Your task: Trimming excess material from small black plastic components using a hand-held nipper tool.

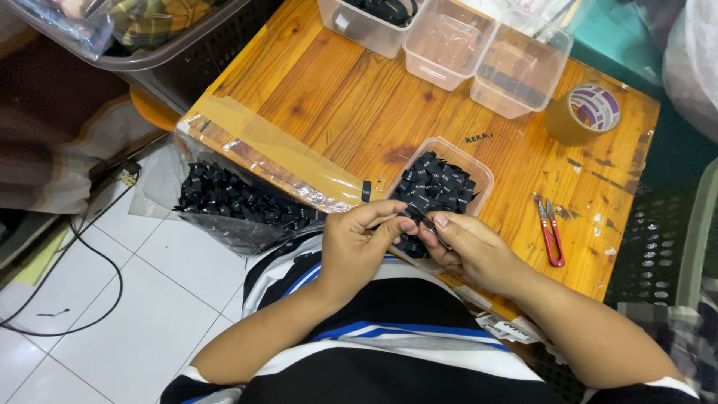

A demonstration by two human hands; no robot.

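Left hand (359, 243) and right hand (467, 247) both pinch small black label (416, 218) over clear tub (479, 170) of labels. Taped wooden table (359, 112) – red snips (551, 232), tape roll (585, 112); white tiled floor (142, 307) below.

Table (351, 105) was varnished wood, grainy and scuffed, with a glossy tape strip at its left edge. Tubs on it: clear smooth plastic (479, 170). Labels inside: matt black woven cloth (437, 187). Snips (550, 232) right of that tub: metal, red handles. Floor beside the table: glossy white tile (142, 299).
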